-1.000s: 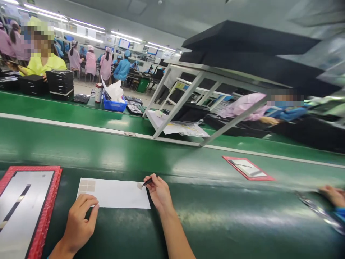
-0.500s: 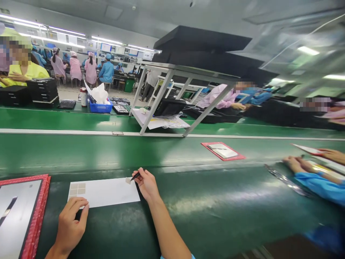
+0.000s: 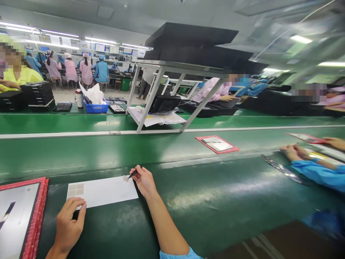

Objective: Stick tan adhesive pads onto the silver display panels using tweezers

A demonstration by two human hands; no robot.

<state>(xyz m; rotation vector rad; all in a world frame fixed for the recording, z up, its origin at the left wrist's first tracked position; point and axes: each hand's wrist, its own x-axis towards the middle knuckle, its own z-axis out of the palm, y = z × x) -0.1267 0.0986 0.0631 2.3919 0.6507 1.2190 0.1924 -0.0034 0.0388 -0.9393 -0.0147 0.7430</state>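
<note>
On the green bench (image 3: 215, 201), right hand (image 3: 144, 181) fingers pinching tweezers (image 3: 132, 174) over white sheet (image 3: 107, 190), left hand (image 3: 68, 225) fingers together on its edge

The left hand (image 3: 68, 225) lies low at the left, palm down, fingers stretched forward and a little spread, wrist straight. The right hand (image 3: 144, 181) is further ahead, thumb and forefinger pinched together, other fingers curled; its bare forearm (image 3: 164, 225) runs back toward the body

Bright, even light from ceiling tube lamps (image 3: 40, 34); glare on the green belt (image 3: 188, 201); right edge blurred, wide-angle distortion at borders.
</note>
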